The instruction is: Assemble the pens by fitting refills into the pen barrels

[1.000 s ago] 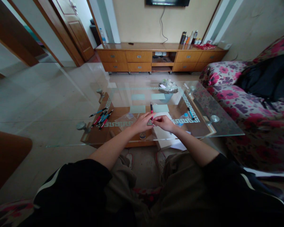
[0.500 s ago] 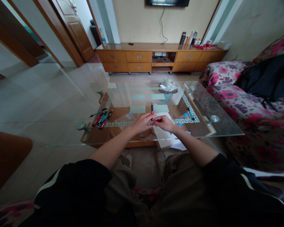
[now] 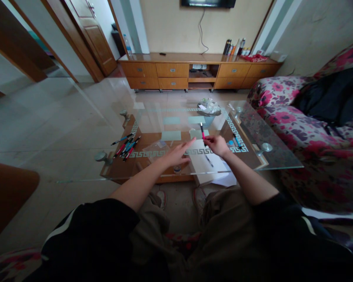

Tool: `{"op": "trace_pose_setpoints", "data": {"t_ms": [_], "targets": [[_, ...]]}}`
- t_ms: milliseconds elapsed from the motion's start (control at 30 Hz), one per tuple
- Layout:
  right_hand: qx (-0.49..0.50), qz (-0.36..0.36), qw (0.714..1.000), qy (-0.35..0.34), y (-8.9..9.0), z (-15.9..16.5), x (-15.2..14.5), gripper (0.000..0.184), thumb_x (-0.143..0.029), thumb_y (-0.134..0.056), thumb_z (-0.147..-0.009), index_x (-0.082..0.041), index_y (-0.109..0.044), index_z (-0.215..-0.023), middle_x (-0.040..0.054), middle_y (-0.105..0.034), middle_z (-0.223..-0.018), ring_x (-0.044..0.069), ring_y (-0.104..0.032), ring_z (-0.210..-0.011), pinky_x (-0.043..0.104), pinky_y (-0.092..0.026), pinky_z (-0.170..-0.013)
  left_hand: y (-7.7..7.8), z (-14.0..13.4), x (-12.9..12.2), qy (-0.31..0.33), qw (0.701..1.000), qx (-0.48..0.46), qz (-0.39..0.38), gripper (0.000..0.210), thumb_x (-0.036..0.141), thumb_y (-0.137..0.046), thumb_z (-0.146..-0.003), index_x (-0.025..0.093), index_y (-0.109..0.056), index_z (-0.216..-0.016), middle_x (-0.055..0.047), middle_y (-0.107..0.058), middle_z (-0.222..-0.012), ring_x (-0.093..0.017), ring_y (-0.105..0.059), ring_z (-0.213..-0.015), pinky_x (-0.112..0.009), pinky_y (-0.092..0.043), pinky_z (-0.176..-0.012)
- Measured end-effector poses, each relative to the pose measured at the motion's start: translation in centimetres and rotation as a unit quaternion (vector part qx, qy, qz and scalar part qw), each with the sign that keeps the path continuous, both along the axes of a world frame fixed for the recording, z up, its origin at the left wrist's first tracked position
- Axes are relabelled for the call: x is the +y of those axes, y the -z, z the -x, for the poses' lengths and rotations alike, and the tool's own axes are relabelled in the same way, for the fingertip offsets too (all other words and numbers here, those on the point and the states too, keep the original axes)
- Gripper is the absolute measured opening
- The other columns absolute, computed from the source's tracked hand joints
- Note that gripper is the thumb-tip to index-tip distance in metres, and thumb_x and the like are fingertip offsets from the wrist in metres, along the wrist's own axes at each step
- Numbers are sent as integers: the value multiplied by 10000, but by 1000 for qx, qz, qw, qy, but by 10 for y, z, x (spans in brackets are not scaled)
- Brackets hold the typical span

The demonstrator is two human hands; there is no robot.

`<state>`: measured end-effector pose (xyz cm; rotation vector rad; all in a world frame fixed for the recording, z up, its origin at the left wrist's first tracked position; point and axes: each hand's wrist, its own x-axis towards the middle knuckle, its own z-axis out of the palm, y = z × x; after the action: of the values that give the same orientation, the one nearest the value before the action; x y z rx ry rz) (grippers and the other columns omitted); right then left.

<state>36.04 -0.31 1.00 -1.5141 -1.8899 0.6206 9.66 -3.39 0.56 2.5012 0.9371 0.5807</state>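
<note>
Between the thumb and fingers of my right hand (image 3: 217, 145) is a red and black pen (image 3: 202, 131), tilted up over the glass table (image 3: 153, 168). My left hand (image 3: 178, 153) hovers to its left with fingers stretched apart and nothing in them. A heap of red, blue and black pens (image 3: 128, 147) lies on the glass at the left. On the right side of the table rests a blue and black pen (image 3: 237, 141). A dark pen shape (image 3: 208, 161) shows below my right hand, over a white box; I cannot tell whether it is a reflection.
Under the glass are the white box (image 3: 201, 178), a small round container (image 3: 177, 169) and a wastebasket (image 3: 208, 117) beyond. A wooden TV cabinet (image 3: 172, 70) stands along the wall. A floral sofa (image 3: 279, 94) with a black bag is at the right.
My right hand has moved right with the red and black pen, away from my left hand. The left hand has let go of the pen and its fingers have spread.
</note>
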Motion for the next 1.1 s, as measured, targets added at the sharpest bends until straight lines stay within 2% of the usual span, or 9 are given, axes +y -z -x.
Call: {"op": "trace_pose_setpoints", "data": {"t_ms": [67,167,267,433,600,967,1100], "targets": [[-51,-30,992,116,-5,-31,5,303,-308,-597,-841,-157,-758,-1048,99,-762,-929,229,-673,-821,318,-493,-779,1,4,0,-16,1000,1,7,959,293,-670,-837,287,-70,-1585,-157,-428,-1507,-279,-569,-1246,-438,-471,-1037],[-114,-47,948,294,-6,-78,4,377,-260,-611,-805,-91,-724,-1123,155,-752,-905,267,-678,-850,361,-489,-847,7,9,2,-31,999,-5,12,922,292,-637,-855,272,-75,-1585,-163,-442,-1494,-268,-586,-1223,-442,-468,-1038],[-160,-27,921,355,4,-113,-6,336,-244,-574,-813,-80,-752,-1046,197,-738,-932,288,-672,-873,384,-488,-867,13,12,4,-37,999,-9,11,883,297,-617,-866,251,-103,-1582,-169,-479,-1459,-268,-587,-1219,-455,-459,-1045],[-200,25,900,386,24,-137,-16,332,-184,-557,-812,-101,-769,-1054,216,-725,-944,313,-675,-917,394,-500,-842,18,13,5,-32,999,-13,7,828,295,-579,-887,241,-122,-1575,-166,-485,-1449,-254,-580,-1227,-452,-449,-1056],[-225,29,903,366,35,-137,-6,337,-170,-537,-834,-107,-758,-1081,227,-707,-1006,308,-669,-942,402,-500,-854,17,12,5,-28,1000,-5,-2,768,288,-564,-893,210,-186,-1557,-171,-485,-1438,-247,-574,-1230,-428,-454,-1051],[-237,29,907,348,38,-134,-1,308,-185,-518,-854,-78,-761,-1012,227,-717,-929,302,-678,-902,370,-496,-819,17,14,5,-37,999,10,-14,665,284,-536,-898,221,-298,-1516,-139,-482,-1449,-238,-566,-1221,-417,-459,-1042],[-251,35,913,321,36,-131,-6,323,-195,-480,-882,-67,-735,-1034,239,-698,-949,304,-662,-929,391,-486,-831,15,28,12,-104,993,30,-45,537,234,-496,-899,204,-449,-1432,-121,-570,-1321,-234,-568,-1177,-395,-455,-1036]]}}
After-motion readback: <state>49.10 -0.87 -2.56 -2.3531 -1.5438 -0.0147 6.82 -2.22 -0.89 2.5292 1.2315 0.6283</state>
